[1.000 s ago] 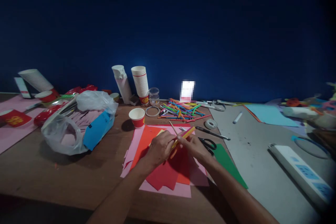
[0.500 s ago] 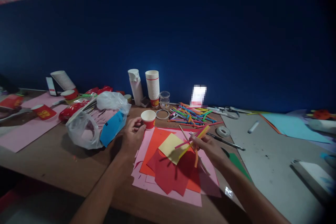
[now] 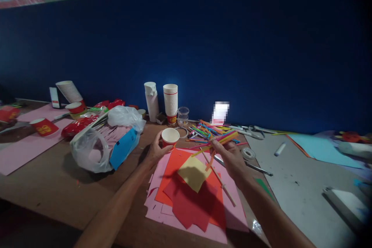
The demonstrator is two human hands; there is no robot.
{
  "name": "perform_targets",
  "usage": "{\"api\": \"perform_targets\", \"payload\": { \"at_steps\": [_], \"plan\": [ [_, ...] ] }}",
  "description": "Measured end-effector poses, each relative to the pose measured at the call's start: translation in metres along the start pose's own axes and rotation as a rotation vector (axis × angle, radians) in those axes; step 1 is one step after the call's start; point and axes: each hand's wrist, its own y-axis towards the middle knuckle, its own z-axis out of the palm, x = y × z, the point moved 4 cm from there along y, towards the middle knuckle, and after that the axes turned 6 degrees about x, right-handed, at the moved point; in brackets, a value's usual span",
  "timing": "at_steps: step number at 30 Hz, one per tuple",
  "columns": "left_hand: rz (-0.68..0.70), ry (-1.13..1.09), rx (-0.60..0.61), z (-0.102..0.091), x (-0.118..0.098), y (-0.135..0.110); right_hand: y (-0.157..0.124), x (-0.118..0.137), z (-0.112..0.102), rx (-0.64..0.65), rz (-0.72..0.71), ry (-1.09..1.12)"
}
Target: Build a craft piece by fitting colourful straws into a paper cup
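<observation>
My left hand point(image 3: 158, 149) is wrapped round a red and white paper cup point(image 3: 170, 135), which stands mouth up at the back edge of the stacked paper. In my right hand point(image 3: 228, 155) are several coloured straws point(image 3: 228, 138), pink, yellow and orange, pinched between thumb and fingers; one orange end hangs bent down. Below them a yellow paper square point(image 3: 194, 174) lies over red paper point(image 3: 188, 205), orange paper point(image 3: 171, 178) and pink sheets point(image 3: 186, 226). A thin wooden stick point(image 3: 217, 176) rests across the sheets beneath my right hand.
Behind stand stacked paper cups point(image 3: 170, 102), a white bottle point(image 3: 151, 102) and a clear cup point(image 3: 183, 116). Loose straws point(image 3: 203, 130) lie by a bright phone point(image 3: 220, 113). A tape roll point(image 3: 248, 154) sits at right, a plastic bag point(image 3: 90, 155) of paper at left.
My left fingers have come round the paper cup from beside it. My right hand has lifted the straws off the yellow square, toward the back. The view has tilted up slightly.
</observation>
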Motion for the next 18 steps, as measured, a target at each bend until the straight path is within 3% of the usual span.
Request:
{"api": "perform_targets", "payload": {
  "at_steps": [5, 9, 13, 18],
  "plan": [
    [0.264, 0.126, 0.164, 0.018, -0.046, -0.035, 0.005, 0.020, 0.007, 0.026, -0.138, 0.021],
    [0.270, 0.207, 0.333, 0.030, -0.078, -0.060, 0.000, 0.027, 0.011, 0.103, -0.176, -0.143],
    [0.191, 0.074, 0.487, 0.045, -0.074, -0.072, -0.014, 0.029, 0.016, 0.202, -0.129, -0.426],
    [0.066, -0.052, 0.587, 0.058, -0.059, -0.083, -0.031, 0.027, 0.025, 0.297, -0.133, -0.636]
  ]
}}
